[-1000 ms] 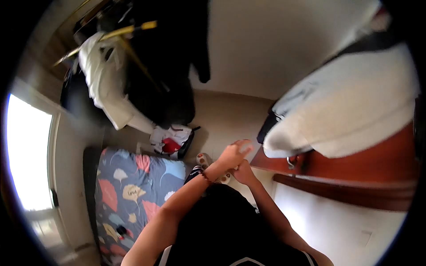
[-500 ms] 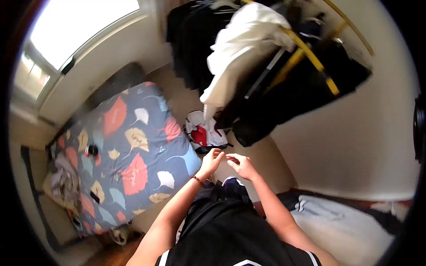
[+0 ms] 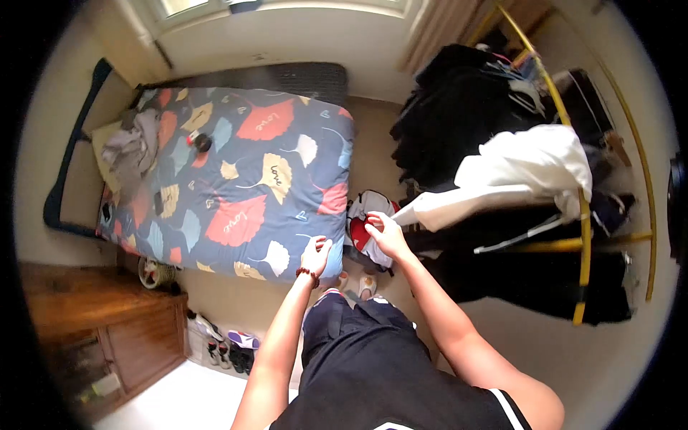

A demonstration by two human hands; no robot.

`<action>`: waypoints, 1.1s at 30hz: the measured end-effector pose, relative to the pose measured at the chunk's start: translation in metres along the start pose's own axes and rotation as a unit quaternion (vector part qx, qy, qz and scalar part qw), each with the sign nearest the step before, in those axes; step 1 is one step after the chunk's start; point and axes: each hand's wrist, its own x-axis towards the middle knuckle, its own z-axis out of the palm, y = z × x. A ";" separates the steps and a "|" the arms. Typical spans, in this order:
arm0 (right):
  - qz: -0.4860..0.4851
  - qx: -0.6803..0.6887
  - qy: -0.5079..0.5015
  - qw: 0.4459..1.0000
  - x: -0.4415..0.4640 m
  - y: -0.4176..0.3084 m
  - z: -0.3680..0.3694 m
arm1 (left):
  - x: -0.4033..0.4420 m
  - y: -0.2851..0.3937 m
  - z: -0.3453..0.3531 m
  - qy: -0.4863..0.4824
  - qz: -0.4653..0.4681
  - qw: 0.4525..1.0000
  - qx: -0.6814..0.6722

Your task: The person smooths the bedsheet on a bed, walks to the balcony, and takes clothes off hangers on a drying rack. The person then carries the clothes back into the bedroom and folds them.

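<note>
Evidently, both bare hands are being held apart from each other, with nothing seen being gripped in either. The left hand [image 3: 316, 254] is being held at the near right corner of the patterned quilt [image 3: 222, 190], its fingers loosely bent and close together; whether the cloth is being touched cannot be told. On the left wrist a beaded bracelet [image 3: 307, 274] is being worn. The right hand [image 3: 385, 235] is being held to the right of the quilt, with thumb and fingers half curled and a gap being left between them. By this hand, part of the white-and-red bag [image 3: 378, 203] is being hidden from view; the bag is lying on the floor beyond it, just beside the quilt's right edge. Farther right, a white garment [image 3: 527, 161] is being supported by the yellow rack [image 3: 585, 265], its narrow end being seen right by the right hand, though contact cannot be told. Dark clothes [image 3: 459, 107] are being hung at the far right. On the left part of the quilt, a crumpled grey cloth [image 3: 132, 145] is lying, and a small dark object [image 3: 203, 143] is resting nearer the middle. At the near left, shoes [image 3: 244, 339] are standing beside a wooden cabinet [image 3: 143, 337].
</note>
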 end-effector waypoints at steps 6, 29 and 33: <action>-0.045 -0.050 -0.032 0.997 0.084 -0.014 0.013 | 0.014 -0.021 -0.004 0.069 -0.030 0.995 -0.058; -0.096 -0.178 -0.034 0.979 0.304 -0.076 -0.060 | 0.185 0.024 -0.061 0.146 -0.002 0.984 -0.105; -0.069 -0.152 -0.098 0.981 0.402 -0.045 -0.036 | 0.242 0.020 -0.072 0.217 -0.036 0.973 -0.069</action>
